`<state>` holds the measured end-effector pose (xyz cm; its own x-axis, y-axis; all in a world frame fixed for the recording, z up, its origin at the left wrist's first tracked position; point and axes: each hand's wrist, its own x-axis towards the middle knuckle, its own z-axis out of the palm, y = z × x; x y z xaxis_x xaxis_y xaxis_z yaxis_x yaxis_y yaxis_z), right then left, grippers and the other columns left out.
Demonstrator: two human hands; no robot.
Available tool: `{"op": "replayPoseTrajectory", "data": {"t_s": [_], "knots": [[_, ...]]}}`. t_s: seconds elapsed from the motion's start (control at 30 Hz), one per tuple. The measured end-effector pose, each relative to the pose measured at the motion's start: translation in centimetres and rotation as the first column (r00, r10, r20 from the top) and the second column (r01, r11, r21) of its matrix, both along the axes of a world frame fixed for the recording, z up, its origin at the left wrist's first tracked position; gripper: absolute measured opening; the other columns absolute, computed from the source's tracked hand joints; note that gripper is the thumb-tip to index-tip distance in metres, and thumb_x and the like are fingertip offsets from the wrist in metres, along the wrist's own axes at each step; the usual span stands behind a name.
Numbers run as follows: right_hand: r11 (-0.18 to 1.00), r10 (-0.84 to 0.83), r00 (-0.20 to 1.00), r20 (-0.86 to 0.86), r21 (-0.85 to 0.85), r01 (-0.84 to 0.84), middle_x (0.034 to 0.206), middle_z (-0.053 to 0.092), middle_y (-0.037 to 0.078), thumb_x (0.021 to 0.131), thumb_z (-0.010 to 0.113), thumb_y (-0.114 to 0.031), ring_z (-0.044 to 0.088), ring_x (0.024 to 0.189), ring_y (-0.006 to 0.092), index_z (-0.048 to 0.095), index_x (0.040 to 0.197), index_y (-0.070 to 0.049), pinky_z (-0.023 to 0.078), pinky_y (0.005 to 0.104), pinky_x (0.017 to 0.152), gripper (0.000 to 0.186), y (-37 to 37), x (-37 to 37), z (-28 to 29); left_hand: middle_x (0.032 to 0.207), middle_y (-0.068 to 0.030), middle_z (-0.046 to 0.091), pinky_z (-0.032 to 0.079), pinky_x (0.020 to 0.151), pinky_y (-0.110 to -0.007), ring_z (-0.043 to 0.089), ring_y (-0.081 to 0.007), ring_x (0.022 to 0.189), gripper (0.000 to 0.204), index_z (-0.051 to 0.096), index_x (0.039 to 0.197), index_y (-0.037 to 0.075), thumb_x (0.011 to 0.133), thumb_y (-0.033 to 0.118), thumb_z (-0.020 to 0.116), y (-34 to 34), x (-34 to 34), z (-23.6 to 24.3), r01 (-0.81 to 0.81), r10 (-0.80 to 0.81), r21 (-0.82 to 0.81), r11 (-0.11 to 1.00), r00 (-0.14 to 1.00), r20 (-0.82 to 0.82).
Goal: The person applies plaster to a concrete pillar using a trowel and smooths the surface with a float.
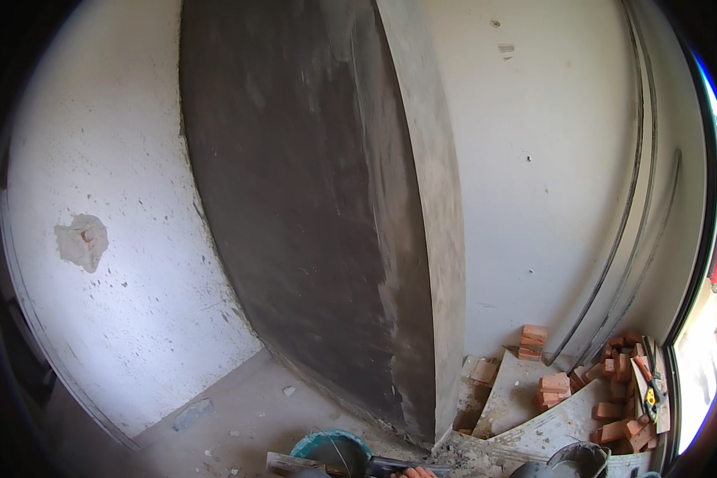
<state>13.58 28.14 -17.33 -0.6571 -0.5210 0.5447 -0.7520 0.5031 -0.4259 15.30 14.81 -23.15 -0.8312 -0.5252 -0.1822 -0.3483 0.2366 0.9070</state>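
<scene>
Only the fingers of my right hand (416, 472) show at the lower edge, curled at a dark, bar-like tool (398, 463); its exact kind is cut off by the frame. My left hand is out of sight. Just left of the fingers stands a green-rimmed bucket (332, 435), its inside dark. Across its near left side lies a flat, mortar-stained board or blade (283, 462). In front rises a wall section coated in dark wet plaster (295, 199), with a lighter grey plastered side face (434, 239) along its right corner.
A white wall (119, 334) with a grey patch stands left. Mortar crumbs (454, 450) lie at the corner's foot. At right are dirty boards (550, 426), red bricks (613, 434), dark buckets (577, 460), a yellow-and-black tool (651, 396) and long rods (625, 215) against the wall.
</scene>
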Motion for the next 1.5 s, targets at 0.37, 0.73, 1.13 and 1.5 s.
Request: {"op": "replayPoseTrajectory", "data": {"t_s": [0.37,0.73,1.13,1.5], "knots": [[0.934,0.268,0.943,0.199,-0.293,-0.203,0.113,0.055,0.025,0.080,0.062,-0.010,0.056,0.101,0.0422,0.063,0.103,0.003,0.049,0.0483,0.083,0.027,5.0,2.9,10.5,0.076,-0.0142,0.061,0.046,0.065,-0.036,0.060,-0.0219,0.073,0.028,0.061,0.095,0.000,0.095,0.028,0.058,-5.4,-4.3,13.2,-0.209,0.071,-0.240,0.948,0.875,-0.479],[0.930,0.024,0.823,0.568,0.290,-0.227,0.113,0.058,0.023,0.082,0.061,-0.015,0.059,0.101,0.0366,0.063,0.111,-0.001,0.050,0.0446,0.083,0.032,10.5,-4.7,-9.3,0.136,-0.0214,0.055,0.041,0.104,-0.042,0.052,-0.0384,0.126,0.050,0.048,0.140,0.007,0.098,0.032,0.042,-2.7,-19.2,76.2,-0.552,-0.544,-0.492,0.673,0.081,-0.835],[0.877,-0.106,0.761,0.640,0.421,-0.232,0.108,0.063,0.017,0.087,0.059,-0.019,0.062,0.099,0.0292,0.066,0.110,-0.004,0.051,0.0399,0.083,0.028,12.8,-3.4,-8.5,0.130,-0.0195,0.060,0.045,0.101,-0.042,0.057,-0.0370,0.119,0.048,0.057,0.134,0.011,0.092,0.032,0.051,0.7,-22.7,80.5,-0.654,-0.695,-0.558,0.511,0.068,-0.716],[0.855,0.113,0.745,0.658,0.318,-0.410,0.104,0.067,0.011,0.091,0.056,-0.022,0.065,0.096,0.0225,0.068,0.109,-0.008,0.051,0.0356,0.083,0.026,12.8,-5.2,-16.7,0.135,-0.0250,0.055,0.038,0.109,-0.043,0.051,-0.0361,0.129,0.046,0.048,0.137,-0.006,0.097,0.016,0.048,-0.9,-17.3,49.2,-0.404,-0.623,-0.687,0.605,0.298,-0.723]]}}
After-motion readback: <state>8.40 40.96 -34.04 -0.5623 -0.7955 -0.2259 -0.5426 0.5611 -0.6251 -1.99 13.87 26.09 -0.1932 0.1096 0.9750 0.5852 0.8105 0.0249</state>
